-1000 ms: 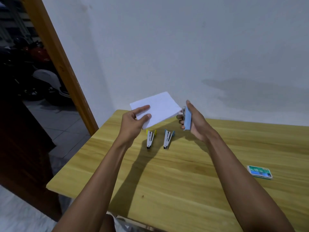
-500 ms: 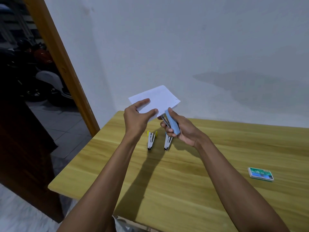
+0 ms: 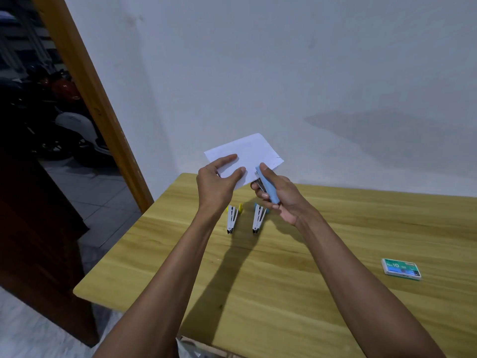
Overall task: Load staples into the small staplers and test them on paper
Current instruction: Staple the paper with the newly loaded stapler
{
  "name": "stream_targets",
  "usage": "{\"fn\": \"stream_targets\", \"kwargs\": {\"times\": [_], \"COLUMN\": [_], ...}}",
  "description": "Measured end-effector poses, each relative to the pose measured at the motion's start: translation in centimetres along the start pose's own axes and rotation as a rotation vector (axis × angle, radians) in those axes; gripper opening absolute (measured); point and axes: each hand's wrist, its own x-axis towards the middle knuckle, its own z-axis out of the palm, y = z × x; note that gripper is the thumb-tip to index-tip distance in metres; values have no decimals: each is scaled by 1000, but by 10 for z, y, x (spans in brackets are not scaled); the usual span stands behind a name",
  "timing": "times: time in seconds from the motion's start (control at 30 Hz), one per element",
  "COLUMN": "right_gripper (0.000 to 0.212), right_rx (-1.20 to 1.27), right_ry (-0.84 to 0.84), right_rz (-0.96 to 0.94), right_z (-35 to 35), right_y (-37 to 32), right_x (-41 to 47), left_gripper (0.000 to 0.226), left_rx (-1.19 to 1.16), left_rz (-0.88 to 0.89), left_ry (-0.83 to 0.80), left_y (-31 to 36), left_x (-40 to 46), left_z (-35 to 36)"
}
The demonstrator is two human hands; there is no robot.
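Observation:
My left hand (image 3: pixel 218 183) pinches the near edge of a white sheet of paper (image 3: pixel 251 153), holding it up above the far end of the wooden table (image 3: pixel 284 267). My right hand (image 3: pixel 280 197) grips a small light-blue stapler (image 3: pixel 267 186), whose metal jaws sit on the paper's lower edge. Two more small staplers lie on the table below my hands, one with yellow trim (image 3: pixel 231 218) and one with blue trim (image 3: pixel 259 218), both splayed.
A green box of No.10 staples (image 3: pixel 401 269) lies at the right of the table. A white wall stands right behind the table. To the left are a wooden door frame (image 3: pixel 98 104) and a dark room with parked scooters.
My right hand has swung the blue stapler from upright beside the paper down and left onto the paper's lower edge. The left hand still holds the sheet, which now sits slightly higher.

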Motion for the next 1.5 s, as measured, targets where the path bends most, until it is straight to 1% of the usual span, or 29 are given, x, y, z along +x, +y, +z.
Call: {"fn": "stream_targets", "kwargs": {"times": [0.17,0.23,0.3,0.43,0.57,0.63,0.73,0.77,0.83,0.9,0.97,1.13,1.2,1.33,1.43,1.5], "right_gripper": [34,30,29,40,45,42,45,50,58,47,34,25,22,23,25,22], "right_rx": [-34,-62,-105,-187,-273,-208,11,53,62,19,11,-116,-164,-237,-291,-310], "right_ry": [45,49,71,179,220,182,57,63,174,282,308,419,459,474,449,418], "right_rz": [-21,-34,-64,-135,-163,-125,1,5,-21,-62,-89,-141,-154,-133,-92,-59], "right_z": [1,1,1,6,4,2,-1,-1,-3,-3,1,5,4,4,2,-4], "right_y": [-2,-2,0,4,7,9,8,8,8,11,14,10,8,11,6,-4], "right_x": [0,0,2,4,2,1,2,3,6,8,10,11,11,11,9,7], "left_gripper": [28,21,19,19,20,20,21,21,21,20,21,27,28,27,29,32], "left_rx": [-48,-89,-132,-150,-160,-173,-190,-192,-198,-209,-212,-179,-150,-103,-105,-99], "left_rz": [-52,-98,-152,-175,-206,-205,-193,-186,-182,-186,-197,-222,-235,-265,-291,-313], "left_ry": [0,14,11,-1,-27,-24,-1,6,14,14,8,68,60,38,45,74], "left_y": [-5,-7,-6,-1,-5,-8,-8,-8,-7,-8,-10,-13,-15,-18,-25,-35], "left_x": [0,1,1,0,-1,-1,1,2,4,4,2,3,6,8,6,6], "left_z": [2,2,1,0,0,1,-1,-2,-4,-4,-1,-7,-14,-23,-33,-45]}}
